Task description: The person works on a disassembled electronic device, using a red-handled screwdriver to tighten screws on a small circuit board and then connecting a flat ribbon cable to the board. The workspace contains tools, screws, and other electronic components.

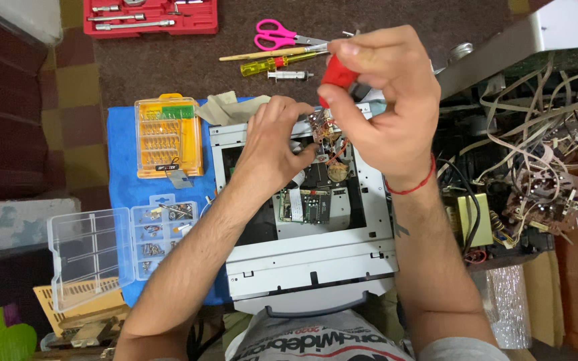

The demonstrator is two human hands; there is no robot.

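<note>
Brown carpet (168, 67) under blue mat (120, 154)

I am wearing the only camera on my head, and it is looking almost straight down over my chest at my work. It is sitting close, so my forearms are running up from the bottom edge and my left hand (272, 144) and right hand (386, 100) are filling the middle. The grey metal chassis (309, 264) is lying right under the lens, its near edge touching my shirt. The far edge of the view is reaching the brown mat (168, 63) and the red tool case (150, 17). No second view is sharing this scene.
</note>
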